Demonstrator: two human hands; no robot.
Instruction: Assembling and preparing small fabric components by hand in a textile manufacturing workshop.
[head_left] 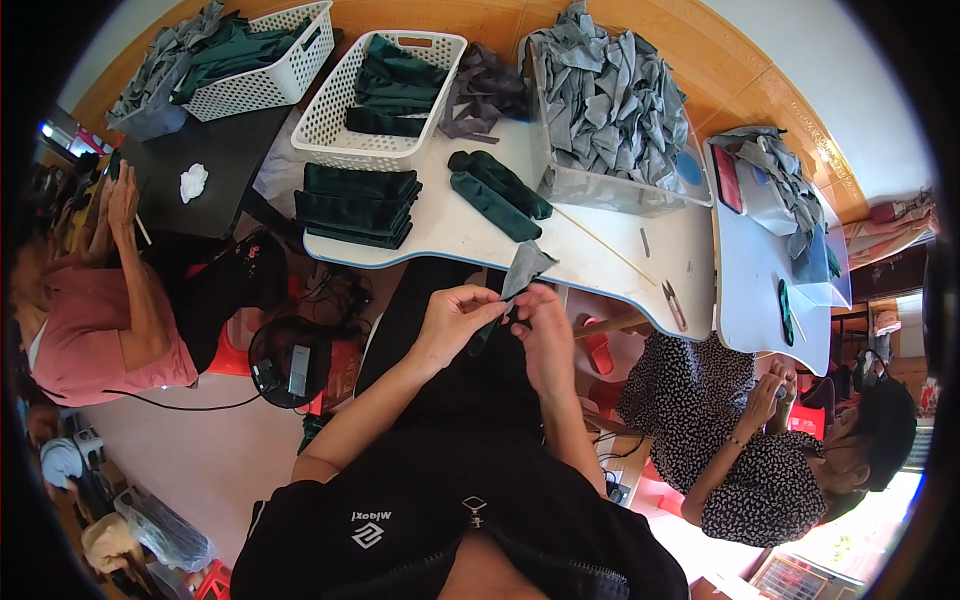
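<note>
Just beyond my lap, at the table's front edge, a grey and dark green fabric piece (523, 268) is held between my hands. My left hand (456, 322) pinches it from the left, with fingertips closed on the cloth. My right hand (544, 332) grips the same piece from the right, fingers bent close together. A darker green part (484, 338) hangs below the fingers. On the table, folded dark green velvet pieces (357, 207) lie stacked at the left. Two green velvet strips (496, 200) lie side by side beyond my hands.
A white perforated basket (330, 152) holds green velvet. A clear bin (620, 198) is heaped with grey fabric strips (615, 105). A thin wooden stick (605, 247) and thread snips (675, 306) lie at the right. Co-workers sit at left (110, 325) and right (760, 450).
</note>
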